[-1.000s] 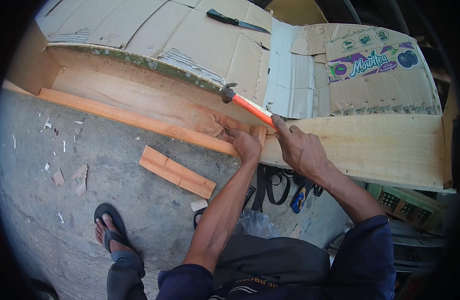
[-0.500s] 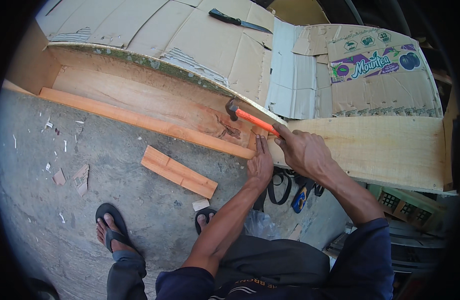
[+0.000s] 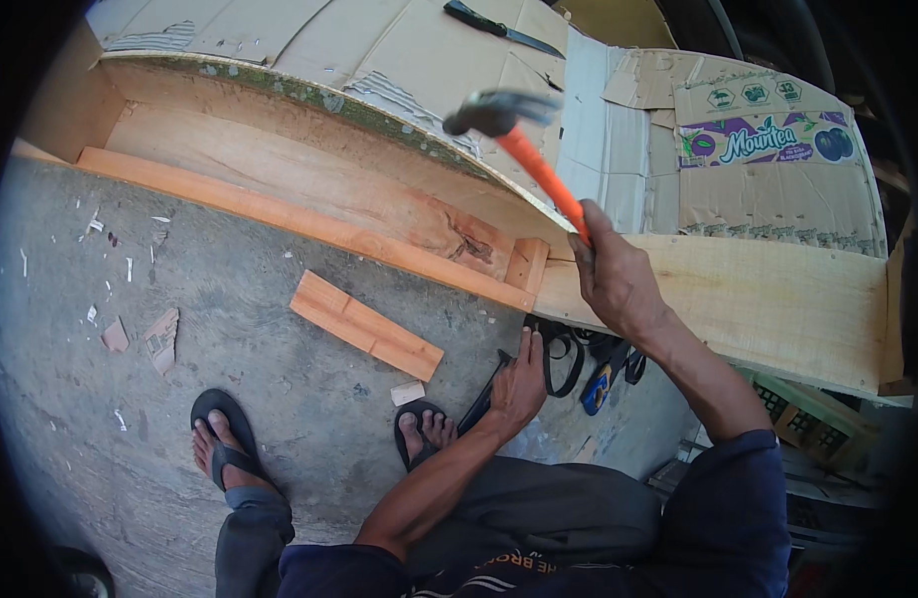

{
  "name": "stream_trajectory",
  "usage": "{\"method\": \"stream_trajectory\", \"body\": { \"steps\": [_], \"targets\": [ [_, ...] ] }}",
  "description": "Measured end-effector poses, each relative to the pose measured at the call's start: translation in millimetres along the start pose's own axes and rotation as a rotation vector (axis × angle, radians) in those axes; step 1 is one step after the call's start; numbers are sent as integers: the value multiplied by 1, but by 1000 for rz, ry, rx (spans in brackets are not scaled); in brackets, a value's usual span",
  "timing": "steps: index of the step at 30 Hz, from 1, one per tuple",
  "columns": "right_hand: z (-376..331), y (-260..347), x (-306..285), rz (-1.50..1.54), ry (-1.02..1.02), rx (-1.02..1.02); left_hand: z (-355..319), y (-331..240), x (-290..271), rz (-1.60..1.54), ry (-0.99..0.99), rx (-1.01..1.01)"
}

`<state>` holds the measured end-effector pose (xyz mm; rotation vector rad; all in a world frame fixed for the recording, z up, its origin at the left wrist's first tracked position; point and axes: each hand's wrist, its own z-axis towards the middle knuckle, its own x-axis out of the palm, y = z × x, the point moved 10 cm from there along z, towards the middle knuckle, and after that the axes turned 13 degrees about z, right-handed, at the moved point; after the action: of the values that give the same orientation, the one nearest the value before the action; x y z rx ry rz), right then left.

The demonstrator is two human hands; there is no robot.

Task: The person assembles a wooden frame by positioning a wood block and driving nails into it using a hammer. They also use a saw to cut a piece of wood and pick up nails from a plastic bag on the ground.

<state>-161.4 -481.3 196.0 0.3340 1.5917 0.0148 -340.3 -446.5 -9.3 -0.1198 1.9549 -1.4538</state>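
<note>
In the head view, a hammer (image 3: 524, 149) with an orange handle and a dark metal head is gripped by the right hand (image 3: 613, 279), whose fingers are closed fully around the lower end of the handle. The hammer is raised, its head blurred and held above the flattened cardboard (image 3: 379, 50) at the far side of the work. The left hand (image 3: 519, 384) is lowered toward the concrete floor (image 3: 230, 299), just below the near edge of the wooden boards; its fingers are stretched out rather than clenched, and a dark slim tool (image 3: 484, 394) lies against them, though whether it is actually grasped cannot be told.

A long wooden board (image 3: 309, 189) is laid along the edge of the floor, with a narrow orange-toned strip (image 3: 300, 224) running along its near edge. A small upright wooden block (image 3: 527, 264) is set at the strip's right end, just left of the right hand. A paler plank (image 3: 778, 299) extends to the right beneath the right forearm. A short loose piece of wood (image 3: 364, 324) lies on the floor, near the strip but apart from it. A knife (image 3: 499, 28) rests on the cardboard at the far edge. Two feet in dark sandals (image 3: 225, 439) are planted on the floor.
</note>
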Motion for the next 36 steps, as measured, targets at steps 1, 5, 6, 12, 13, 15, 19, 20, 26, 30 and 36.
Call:
{"method": "stream_trajectory", "body": {
  "steps": [1,5,6,12,13,15,19,20,26,30,36],
  "targets": [
    [-14,-29,26,-278,383,190,-7,1,2,-30,11,-3],
    [-14,-43,39,-300,602,307,0,8,-13,-57,-100,-10],
    [-4,-16,33,-161,464,252,-3,14,-10,-70,-42,-24],
    [-39,-61,41,-458,564,181,-24,-11,-18,-68,37,75],
    [-54,-93,55,-437,633,220,-22,-16,-11,-78,80,102],
    [-27,-44,40,-406,592,203,-23,-3,-12,-72,112,105],
    [-23,15,-3,-22,46,-25,-46,-10,-11,-136,110,24],
    [-30,13,-23,133,-221,-69,-40,-12,-14,-117,110,62],
    [-14,-27,40,-338,552,239,-51,-12,-5,-73,130,145],
    [-28,25,-31,151,-294,-93,-56,-17,-10,-76,175,126],
    [-12,-5,40,-419,607,164,-47,-12,-24,-36,140,153]
  ]
}}
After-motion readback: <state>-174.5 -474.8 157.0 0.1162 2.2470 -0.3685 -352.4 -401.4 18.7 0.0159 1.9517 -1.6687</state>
